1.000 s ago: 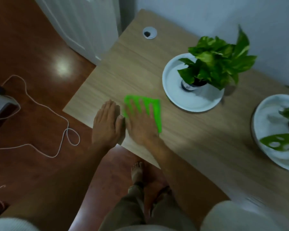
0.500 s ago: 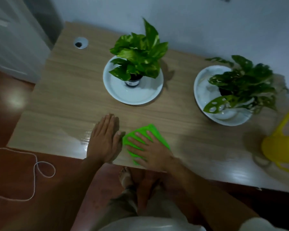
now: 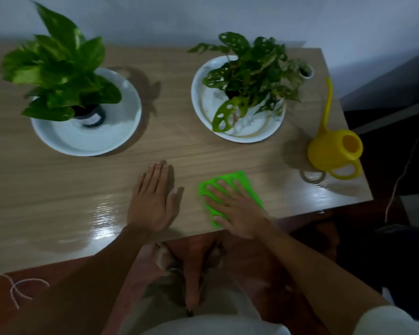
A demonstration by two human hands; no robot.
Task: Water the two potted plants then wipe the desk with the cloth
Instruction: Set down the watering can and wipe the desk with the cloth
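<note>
Head view: right hand [image 3: 237, 211] flat, fingers spread wide, palm pressed down on the green cloth [image 3: 246, 184]; not gripping it, just pinning it to the worktop [image 3: 58, 194] near the front edge. Cloth looks folded, far corner sticking out past the fingertips. Left hand [image 3: 153, 201] flat too, fingers together and extended, palm down on bare worktop just left of the cloth, not touching it. Worktop is light wood grain, glossy streaks along the front strip on both sides of the hands. Back left: broad-leaf plant [image 3: 58, 68] in a small dark pot standing on a white plate [image 3: 121, 136]. Back centre-right: holey-leaf plant [image 3: 249, 71] on a second white plate [image 3: 252, 136], one leaf hanging over the plate. Yellow watering can [image 3: 334, 151] upright near the right edge of the worktop, long spout pointing to the back wall, handle to the front. Wall behind is pale. Floor [image 3: 0, 291] below is reddish-brown, white cord [image 3: 17, 288] lying on it lower left; another thin cord hangs off to the right. Person's bare feet and trousers visible under the front edge.
</note>
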